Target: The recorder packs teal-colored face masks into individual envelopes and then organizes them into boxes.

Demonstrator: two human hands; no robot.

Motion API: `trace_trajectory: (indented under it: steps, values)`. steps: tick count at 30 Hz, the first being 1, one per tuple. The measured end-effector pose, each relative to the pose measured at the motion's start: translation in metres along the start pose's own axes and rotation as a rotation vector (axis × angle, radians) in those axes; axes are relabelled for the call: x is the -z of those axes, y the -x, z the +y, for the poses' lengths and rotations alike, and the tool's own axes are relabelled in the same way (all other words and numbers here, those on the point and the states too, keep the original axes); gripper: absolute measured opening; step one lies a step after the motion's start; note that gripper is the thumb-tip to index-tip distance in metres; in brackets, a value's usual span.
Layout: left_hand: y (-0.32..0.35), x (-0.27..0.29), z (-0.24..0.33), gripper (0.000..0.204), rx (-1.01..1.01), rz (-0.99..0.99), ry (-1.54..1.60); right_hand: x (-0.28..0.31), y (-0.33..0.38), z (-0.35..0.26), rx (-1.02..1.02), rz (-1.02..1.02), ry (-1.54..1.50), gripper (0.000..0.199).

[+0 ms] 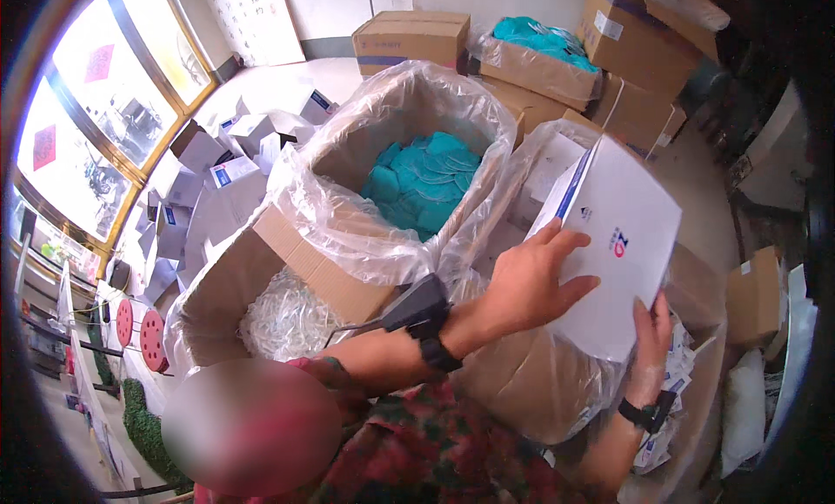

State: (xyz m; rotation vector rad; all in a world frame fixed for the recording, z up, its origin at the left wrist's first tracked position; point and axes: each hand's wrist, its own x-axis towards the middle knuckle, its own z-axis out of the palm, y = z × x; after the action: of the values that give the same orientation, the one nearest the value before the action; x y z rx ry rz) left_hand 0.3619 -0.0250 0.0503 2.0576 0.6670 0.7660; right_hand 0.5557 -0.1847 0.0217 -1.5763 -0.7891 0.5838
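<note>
A white cardboard box (622,234) with a blue stripe along one side is tilted up in front of me, right of centre. My left hand (535,278) is at its left edge, thumb and fingers spread against the side and face. Lower right, my right hand (652,343) grips the box's edge, some fingers hidden. Behind the box stands a plastic-lined carton (531,373); what lies in it is mostly hidden. Left of that, a large lined carton (344,143) holds a pile of teal round pads (426,178).
Nearer left, an open carton (213,308) holds clear plastic pieces (287,317). Many white boxes (235,173) are heaped by the windows. Brown cartons (409,39) stand at the back, one with teal pads (539,39). White packets (665,417) lie low at right.
</note>
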Motion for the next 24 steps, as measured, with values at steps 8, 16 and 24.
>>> trace_trajectory:
  steps: [8,16,24]
  values:
    - [0.111,0.038,0.01,0.036,-0.109,-0.113,0.061,0.01,0.119,-0.012,0.026,0.036,0.074,0.057]
    - [0.157,0.041,-0.017,0.044,0.046,-0.278,-0.107,-0.02,0.183,0.033,0.005,-0.014,0.386,0.066]
    - [0.091,-0.042,0.007,0.058,-0.715,-0.354,-0.418,-0.02,0.185,0.063,-0.022,0.072,0.278,0.061]
